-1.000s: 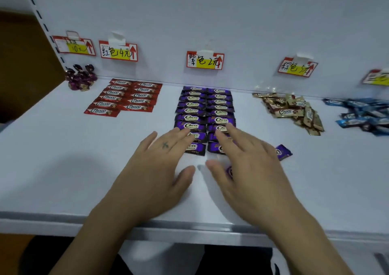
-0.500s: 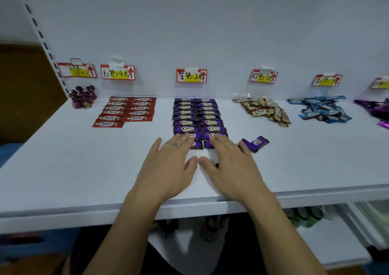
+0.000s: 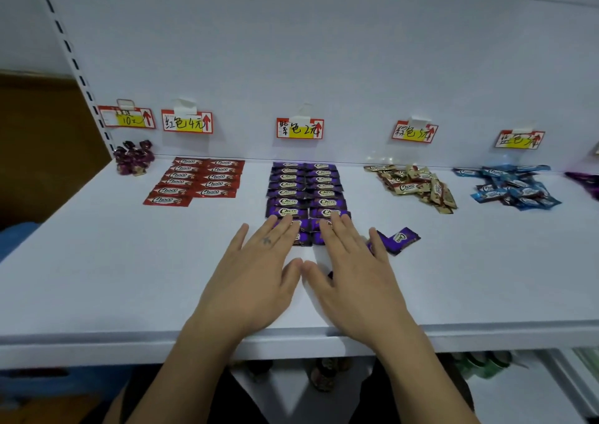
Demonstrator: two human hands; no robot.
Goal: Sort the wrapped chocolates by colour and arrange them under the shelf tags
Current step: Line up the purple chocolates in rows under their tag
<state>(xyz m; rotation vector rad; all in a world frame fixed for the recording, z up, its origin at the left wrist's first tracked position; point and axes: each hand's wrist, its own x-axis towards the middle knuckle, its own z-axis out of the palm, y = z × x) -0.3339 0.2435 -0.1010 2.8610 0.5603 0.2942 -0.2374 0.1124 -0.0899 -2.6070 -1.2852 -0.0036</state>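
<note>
My left hand [image 3: 256, 281] and right hand [image 3: 353, 284] lie flat on the white shelf [image 3: 97, 277], thumbs almost touching. My straight fingertips rest on the near end of the purple chocolate columns [image 3: 304, 190] under the purple tag [image 3: 299, 128]. A loose purple chocolate [image 3: 400, 239] lies just right of my right hand, with red rows [image 3: 197, 180] far left and the brown heap [image 3: 418, 186] and blue heap [image 3: 512, 188] far right.

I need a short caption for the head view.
Left hand and right hand rest flat against the purple rows; a stray bar lies nearby.
</note>
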